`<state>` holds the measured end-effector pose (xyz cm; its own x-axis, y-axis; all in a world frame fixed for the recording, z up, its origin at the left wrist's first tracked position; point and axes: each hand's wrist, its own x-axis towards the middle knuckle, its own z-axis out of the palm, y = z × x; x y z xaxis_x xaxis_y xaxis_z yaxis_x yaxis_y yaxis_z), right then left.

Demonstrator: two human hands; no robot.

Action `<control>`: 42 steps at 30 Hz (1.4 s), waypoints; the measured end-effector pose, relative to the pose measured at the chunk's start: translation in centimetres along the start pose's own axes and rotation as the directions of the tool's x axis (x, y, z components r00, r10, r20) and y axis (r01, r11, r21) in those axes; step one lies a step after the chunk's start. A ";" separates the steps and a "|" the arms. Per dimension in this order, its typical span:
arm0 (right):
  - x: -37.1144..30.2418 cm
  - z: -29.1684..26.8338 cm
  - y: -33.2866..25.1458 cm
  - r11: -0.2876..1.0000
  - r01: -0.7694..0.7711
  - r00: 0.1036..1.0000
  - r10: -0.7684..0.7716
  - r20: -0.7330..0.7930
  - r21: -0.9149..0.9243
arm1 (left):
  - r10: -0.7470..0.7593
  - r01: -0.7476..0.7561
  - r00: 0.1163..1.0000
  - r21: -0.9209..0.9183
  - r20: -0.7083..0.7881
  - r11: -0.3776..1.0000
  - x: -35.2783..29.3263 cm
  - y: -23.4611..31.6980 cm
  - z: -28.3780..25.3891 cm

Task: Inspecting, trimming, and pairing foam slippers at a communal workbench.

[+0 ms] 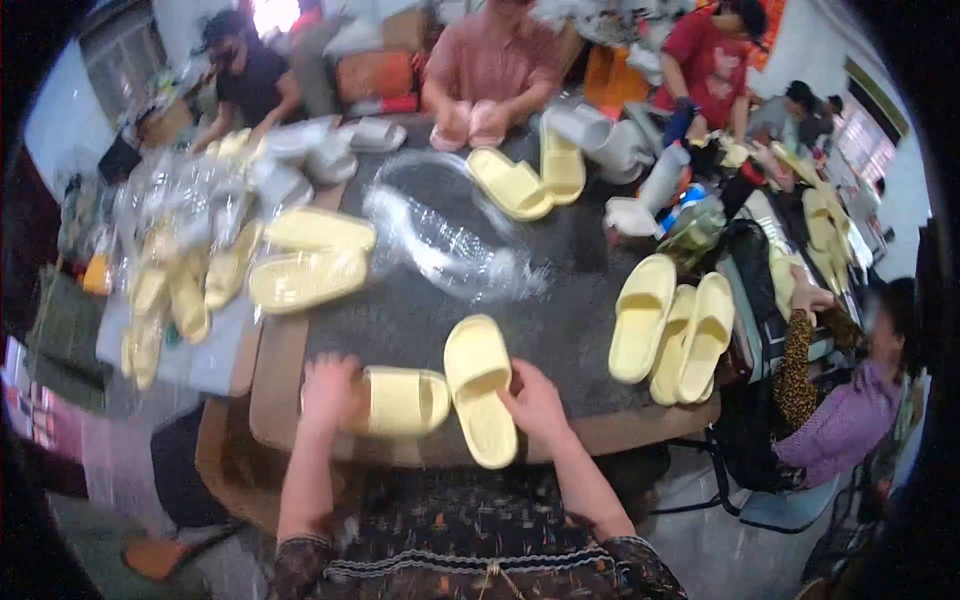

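Two pale yellow slide sandals are at the near edge of the table. My left hand [332, 394], somewhat blurred, holds the heel end of one slide sandal [400, 402], which lies sideways with its strap end pointing right. With thumb and fingers, my right hand [536, 400] grips the side of the other slide sandal [480, 385], tilted upright with its sole down and its toe end away from me. The two sandals nearly touch. Beyond them a crumpled clear plastic bag [440, 235] lies on the dark tabletop [400, 325].
More yellow slide sandals lie at left [310, 282], at right [640, 320] and at the far side [515, 185]. Clear-wrapped sandals [175, 230] are heaped on the left. Co-workers stand across the table; one person [840, 430] sits at the right. A chair [790, 505] is there.
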<state>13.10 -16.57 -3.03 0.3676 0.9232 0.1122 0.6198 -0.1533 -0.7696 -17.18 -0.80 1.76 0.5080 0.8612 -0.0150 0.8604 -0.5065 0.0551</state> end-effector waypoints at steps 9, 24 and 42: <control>-0.6 -2.8 0.4 0.988 -0.056 0.990 0.074 -0.120 0.145 | -0.009 0.179 0.945 -0.493 0.326 0.851 -5.0 2.6 -1.4; -1.5 -4.2 -4.5 0.395 -0.308 0.934 0.301 0.194 0.866 | -0.116 0.039 0.993 -0.814 -0.036 0.579 -1.3 11.0 2.9; -2.7 0.3 -5.0 0.942 0.018 0.998 -0.038 0.053 0.335 | 0.358 0.585 0.798 -0.765 0.484 -0.269 -5.5 6.8 1.8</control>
<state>8.78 -18.19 0.28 0.3064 0.9458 0.1073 0.3579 -0.0100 -0.9337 -14.04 -9.06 0.38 0.7331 0.4860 -0.4758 0.0354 0.6714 0.7402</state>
